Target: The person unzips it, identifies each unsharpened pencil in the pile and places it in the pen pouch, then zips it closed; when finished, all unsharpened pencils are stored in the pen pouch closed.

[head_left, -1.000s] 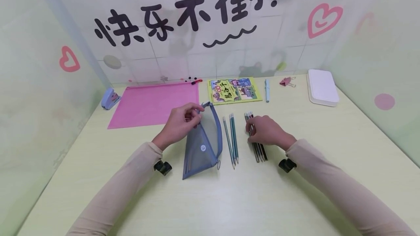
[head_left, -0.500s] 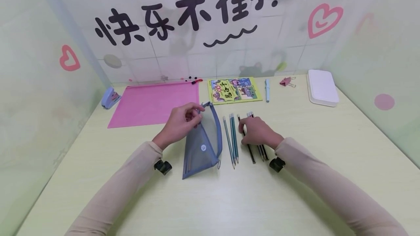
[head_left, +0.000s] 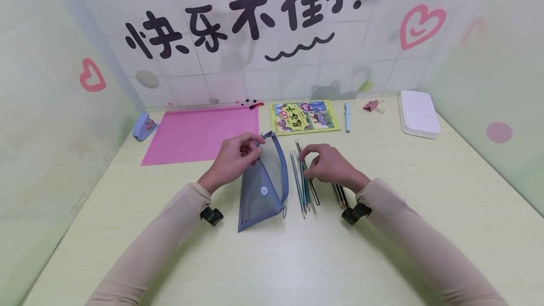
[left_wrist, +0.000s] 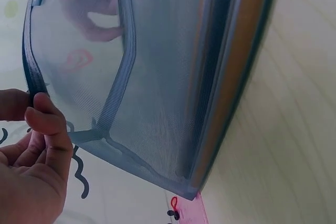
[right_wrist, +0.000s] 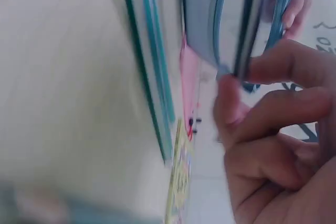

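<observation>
My left hand (head_left: pixel 250 149) pinches the top zip edge of a blue mesh pencil pouch (head_left: pixel 260 188) and holds it upright on the table. In the left wrist view the fingers (left_wrist: pixel 44 124) grip the pouch's (left_wrist: pixel 168 77) rim, which stands open. My right hand (head_left: pixel 304 157) pinches one dark pencil (head_left: pixel 315 194), slanted just above three teal pencils (head_left: pixel 299 185) lying right of the pouch. More dark pencils (head_left: pixel 340 196) lie under the right wrist. The right wrist view is blurred and shows the teal pencils (right_wrist: pixel 155 93), the pouch (right_wrist: pixel 236 19) and my fingers (right_wrist: pixel 273 108).
Behind the pouch lies a pink folder (head_left: pixel 199 133) with a blue stapler (head_left: pixel 144 126) at its left. A picture booklet (head_left: pixel 303 117), a pale blue pen (head_left: pixel 346 117), a pink binder clip (head_left: pixel 373 106) and a white box (head_left: pixel 418 113) line the back. Walls enclose three sides.
My right hand has picked one dark pencil out of the dark group and carried it left, over the teal pencils toward the pouch. The left hand and pouch have stayed put.
</observation>
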`<state>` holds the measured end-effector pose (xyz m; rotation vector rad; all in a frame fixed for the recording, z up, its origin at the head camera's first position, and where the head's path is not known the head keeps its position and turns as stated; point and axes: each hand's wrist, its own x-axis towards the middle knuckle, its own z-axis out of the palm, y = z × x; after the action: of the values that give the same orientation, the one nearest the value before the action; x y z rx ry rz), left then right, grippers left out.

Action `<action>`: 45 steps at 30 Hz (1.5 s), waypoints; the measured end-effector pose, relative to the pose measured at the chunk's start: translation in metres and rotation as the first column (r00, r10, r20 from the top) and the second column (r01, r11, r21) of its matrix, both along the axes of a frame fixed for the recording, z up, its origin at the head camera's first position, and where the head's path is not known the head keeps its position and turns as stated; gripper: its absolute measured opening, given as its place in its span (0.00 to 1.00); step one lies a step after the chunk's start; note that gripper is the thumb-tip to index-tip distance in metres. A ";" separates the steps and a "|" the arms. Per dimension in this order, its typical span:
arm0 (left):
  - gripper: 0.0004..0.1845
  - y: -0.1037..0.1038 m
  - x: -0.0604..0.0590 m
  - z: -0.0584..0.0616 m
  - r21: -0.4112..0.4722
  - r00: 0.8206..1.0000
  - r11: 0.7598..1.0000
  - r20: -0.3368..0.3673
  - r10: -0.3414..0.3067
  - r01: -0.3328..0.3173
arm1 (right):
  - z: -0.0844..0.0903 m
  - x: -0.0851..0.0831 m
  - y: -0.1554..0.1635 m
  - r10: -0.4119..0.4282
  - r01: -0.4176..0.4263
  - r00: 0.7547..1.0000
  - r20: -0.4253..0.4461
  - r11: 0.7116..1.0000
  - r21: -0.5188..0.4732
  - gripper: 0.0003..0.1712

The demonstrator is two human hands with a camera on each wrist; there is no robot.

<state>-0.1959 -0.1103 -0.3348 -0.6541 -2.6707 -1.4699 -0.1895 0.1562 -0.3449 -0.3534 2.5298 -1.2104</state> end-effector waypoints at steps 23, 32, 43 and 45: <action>0.14 0.010 -0.001 -0.004 0.004 0.999 1.000 -0.045 0.022 -0.022 | 0.002 0.019 -0.066 -0.075 0.068 0.997 -0.018 0.966 -0.251 0.24; 0.13 0.008 0.004 -0.001 0.002 0.999 0.999 -0.017 0.050 -0.050 | 0.007 0.013 -0.054 -0.003 -0.007 0.994 -0.113 0.996 -0.088 0.26; 0.12 0.004 0.002 -0.001 0.007 0.997 0.998 -0.017 0.070 -0.070 | 0.007 0.002 0.027 -0.039 0.063 0.977 -0.210 0.992 0.112 0.20; 0.12 0.004 0.002 -0.001 0.007 0.997 0.998 -0.015 0.070 -0.070 | 0.005 0.001 0.039 -0.025 0.059 0.976 -0.217 0.986 0.154 0.18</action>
<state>-0.1939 -0.1065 -0.3353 -0.5629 -2.6473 -1.4505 -0.1884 0.1955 -0.3397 -0.4132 2.8107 -1.0229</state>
